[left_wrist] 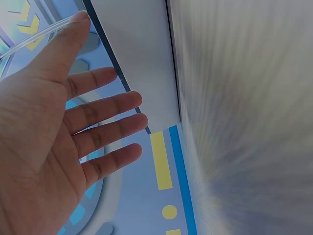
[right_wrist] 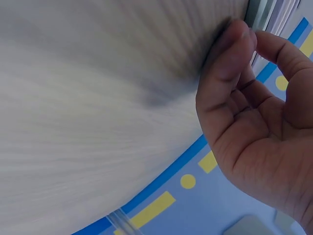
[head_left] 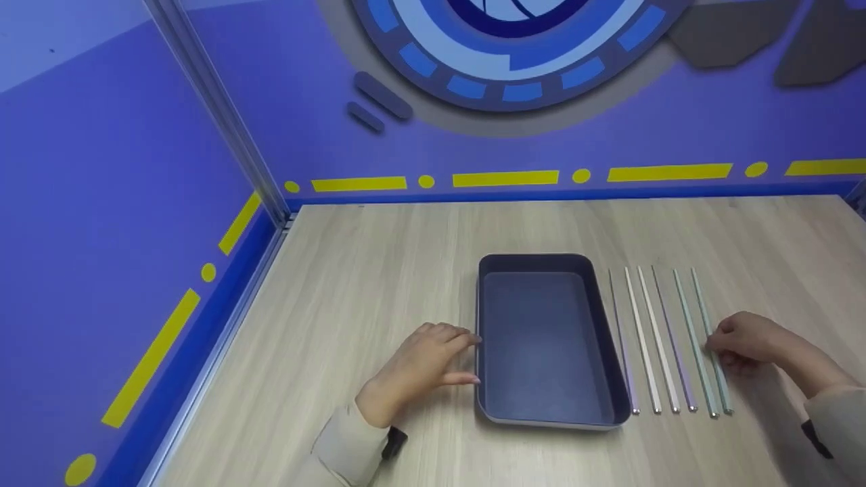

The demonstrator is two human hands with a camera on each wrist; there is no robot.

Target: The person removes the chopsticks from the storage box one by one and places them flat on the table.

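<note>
My left hand (head_left: 423, 362) is at the left side of a dark rectangular tray (head_left: 544, 424), fingertips right at its rim. In the left wrist view its fingers (left_wrist: 105, 110) spread loosely beside the tray's pale outer wall (left_wrist: 139, 58). Several slender metal chopsticks lie side by side to the right of the tray, thin ends away from me. My right hand (head_left: 747, 338) pinches the outermost green chopstick (head_left: 724, 392) near its middle, thumb and bent forefinger together. Another green chopstick (head_left: 697, 345) lies just left of it.
Between the tray and the green pair lie a pale chopstick (head_left: 643, 345), a second pale chopstick (head_left: 659, 345) and purple-ended chopsticks (head_left: 682, 372). All rest on a wood-grain table (head_left: 379, 270). Blue printed panels (head_left: 311, 149) stand behind and to the left, joined by a metal corner post (head_left: 223, 115).
</note>
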